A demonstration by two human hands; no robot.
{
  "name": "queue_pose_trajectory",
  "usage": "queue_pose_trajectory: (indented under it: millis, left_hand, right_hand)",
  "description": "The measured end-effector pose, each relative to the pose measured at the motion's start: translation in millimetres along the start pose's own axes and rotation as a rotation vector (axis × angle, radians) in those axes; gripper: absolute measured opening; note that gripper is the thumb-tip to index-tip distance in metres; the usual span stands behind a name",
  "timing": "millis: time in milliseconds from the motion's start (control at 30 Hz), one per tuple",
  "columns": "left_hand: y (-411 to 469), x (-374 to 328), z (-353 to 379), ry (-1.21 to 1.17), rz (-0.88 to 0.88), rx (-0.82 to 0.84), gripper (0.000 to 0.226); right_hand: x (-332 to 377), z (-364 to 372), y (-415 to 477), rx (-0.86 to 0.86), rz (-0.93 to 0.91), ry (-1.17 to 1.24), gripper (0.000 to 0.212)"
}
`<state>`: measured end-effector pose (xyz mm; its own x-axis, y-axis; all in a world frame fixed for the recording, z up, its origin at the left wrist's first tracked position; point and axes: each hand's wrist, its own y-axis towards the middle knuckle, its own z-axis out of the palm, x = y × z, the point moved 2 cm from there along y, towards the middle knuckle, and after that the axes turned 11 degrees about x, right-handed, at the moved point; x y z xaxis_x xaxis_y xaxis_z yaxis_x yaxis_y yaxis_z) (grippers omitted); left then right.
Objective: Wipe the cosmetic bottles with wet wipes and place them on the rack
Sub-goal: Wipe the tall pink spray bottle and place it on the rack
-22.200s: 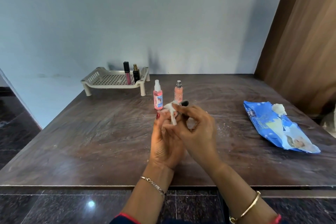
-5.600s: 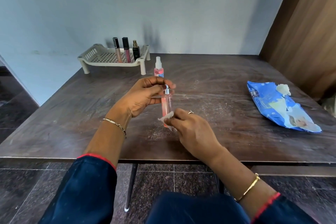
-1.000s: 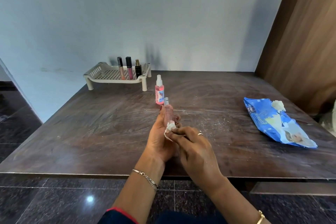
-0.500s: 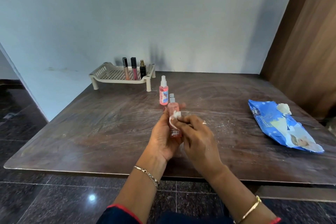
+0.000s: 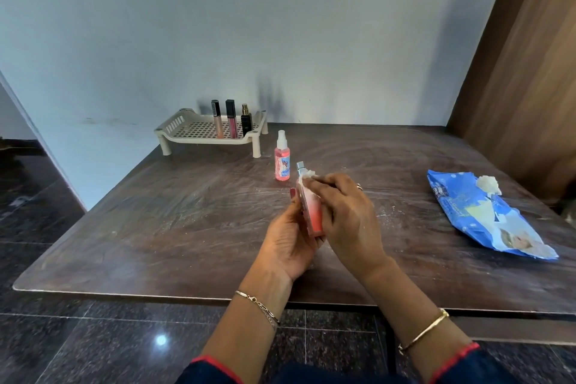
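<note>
Here | streaked brown table (image 5: 156,243) | rack (image 5: 212,141) far-left | pale wall (image 5: 280,25) | glossy floor (image 5: 93,346)

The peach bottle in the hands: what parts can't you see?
Head view, peach spray bottle: right side hidden by the right hand, back by the left hand.
Its silver cap: partly covered by the crumpled white wipe.
Its label: too small to read.

left grip (image 5: 290,238): curled round bottle (image 5: 312,212) | right grip (image 5: 347,217): pinching wipe (image 5: 307,174) | both close together
</note>
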<state>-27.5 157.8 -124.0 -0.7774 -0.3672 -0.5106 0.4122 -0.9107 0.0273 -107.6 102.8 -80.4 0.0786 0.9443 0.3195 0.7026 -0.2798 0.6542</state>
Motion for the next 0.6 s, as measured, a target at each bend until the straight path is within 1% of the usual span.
queue_pose_trajectory:
  millis: [67, 133, 233, 300, 367, 433, 533, 600]
  left_hand:
    - [1.6, -1.2, -0.7, -0.074, 0.016, -0.001, 0.028]
    - [2.5, -4.4, 1.5, -0.141, 0.017, -0.014, 0.034]
    - [3.8, -8.7, 0.9, -0.09, -0.012, -0.036, 0.056]
    - [6.8, -8.6, -4.2, -0.051, -0.01, -0.077, 0.064]
    - [8.9, -6.5, -9.6, -0.052, -0.022, -0.136, 0.061]
    - [7.7, -3.7, -10.9, -0.064, -0.055, -0.148, 0.056]
    - [3.9, -1.8, -8.7, -0.142, -0.053, -0.08, 0.043]
    - [2.0, -0.3, -8.1, -0.161, -0.045, -0.019, 0.042]
  right_hand:
    - [5.2, 2.0, -2.8, 0.017, -0.025, -0.025, 0.037]
    - [9.1, 4.4, -11.7, 0.027, -0.049, -0.031, 0.035]
    - [13.1, 7.2, -29.3, 0.044, -0.052, -0.031, 0.034]
    - [16.7, 7.2, -40.8, 0.072, -0.052, -0.041, 0.033]
    - [18.4, 6.4, -48.3, 0.081, -0.058, -0.028, 0.032]
    - [19.1, 5.5, -49.7, 0.076, -0.068, -0.008, 0.029]
    - [17.7, 4.9, -40.0, 0.046, -0.071, 0.033, 0.022]
    - [14.7, 3.1, -26.6, 0.015, -0.04, 0.057, 0.022]
